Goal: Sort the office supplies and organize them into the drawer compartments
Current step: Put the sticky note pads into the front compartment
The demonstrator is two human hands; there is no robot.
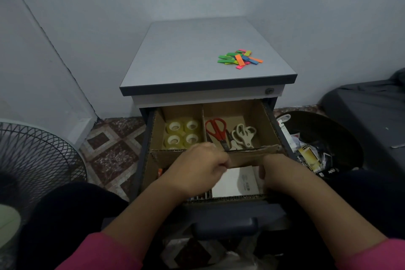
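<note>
The open drawer (271,120) holds a cardboard divider (247,156) with several compartments. Clear tape rolls (183,133) fill the back left one. Red scissors (217,130) and white scissors (244,135) lie in the back right one. A white printed pack (235,182) lies in the front right compartment. My left hand (197,169) hovers over the front of the drawer, fingers curled at the pack's upper left corner. My right hand (278,171) reaches down at the pack's right edge, its fingertips hidden. Coloured sticky flags (240,59) lie in a heap on the cabinet top (175,61).
A fan grille (32,160) stands at the left on the tiled floor. A black bin (337,138) with packaging scraps sits right of the drawer, and a dark covered object (372,107) lies beyond it. The drawer handle (225,228) is close to my knees.
</note>
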